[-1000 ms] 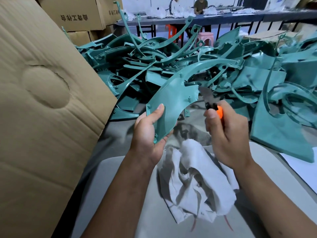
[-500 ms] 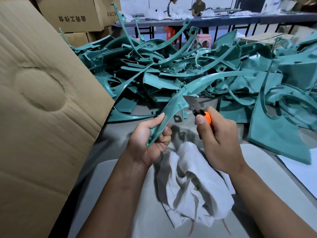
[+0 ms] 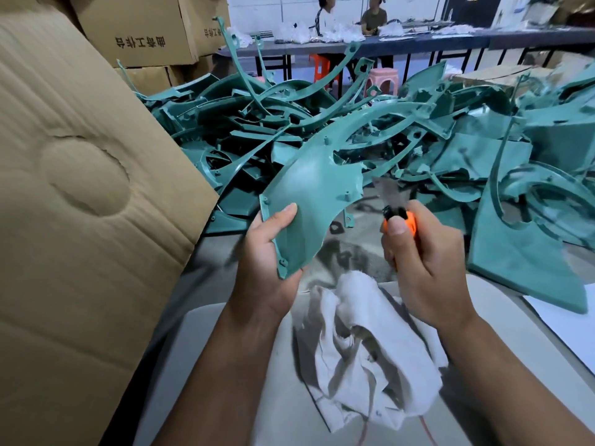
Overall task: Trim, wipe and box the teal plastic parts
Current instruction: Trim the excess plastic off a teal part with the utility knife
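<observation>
My left hand grips the lower end of a curved teal plastic part, its broad face turned toward me and its thin arm arching up to the right. My right hand holds an orange-handled knife, thumb on the handle. The grey blade points up, just right of the part's inner edge, and I cannot tell whether it touches. A crumpled white cloth lies on the table below both hands.
A large heap of teal parts covers the table behind the hands. A big cardboard box flap stands at the left, more boxes behind it. Two people sit at a far table. White paper lies at the right edge.
My left hand turned the teal part from edge-on to broad face toward me. My right hand with the knife shifted slightly right, away from the part's edge.
</observation>
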{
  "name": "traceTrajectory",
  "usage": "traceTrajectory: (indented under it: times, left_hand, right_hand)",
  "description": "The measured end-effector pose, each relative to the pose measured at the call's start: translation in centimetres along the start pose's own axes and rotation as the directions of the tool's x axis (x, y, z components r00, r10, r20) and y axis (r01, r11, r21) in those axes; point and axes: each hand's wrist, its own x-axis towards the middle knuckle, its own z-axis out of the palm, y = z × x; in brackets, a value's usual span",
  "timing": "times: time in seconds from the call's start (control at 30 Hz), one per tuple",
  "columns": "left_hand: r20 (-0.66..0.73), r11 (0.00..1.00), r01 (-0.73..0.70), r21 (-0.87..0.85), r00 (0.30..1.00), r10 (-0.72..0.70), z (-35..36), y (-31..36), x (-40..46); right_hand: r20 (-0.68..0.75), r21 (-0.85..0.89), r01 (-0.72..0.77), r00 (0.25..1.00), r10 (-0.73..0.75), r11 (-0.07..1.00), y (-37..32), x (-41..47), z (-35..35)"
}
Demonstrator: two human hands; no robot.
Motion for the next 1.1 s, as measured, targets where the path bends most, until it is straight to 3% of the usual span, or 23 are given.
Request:
traceTrajectory:
  times: [0.1,0.23,0.67,1.1]
  left_hand:
    - [0.046,0.993,-0.098,0.061,0.994,0.095,0.2,0.0,-0.3]
    - [-0.008,0.986,-0.161,0.040,0.987,0.161,0.8,0.3,-0.3]
    - [-0.117,0.962,-0.269,0.044,0.955,0.272,1.0,0.7,0.1]
    - [-0.223,0.956,-0.290,0.033,0.931,0.290,1.6,0.3,0.1]
  right_hand:
    - [0.028,-0.048,0.073,0.997,-0.071,0.996,-0.3,0.0,0.1]
    - [0.063,-0.119,0.102,0.993,-0.095,0.988,0.0,0.1,0.3]
    - [0.248,-0.044,0.125,0.962,-0.110,0.991,0.2,0.0,-0.1]
    - [0.259,-0.147,0.097,0.964,-0.056,0.984,-0.4,-0.5,1.0]
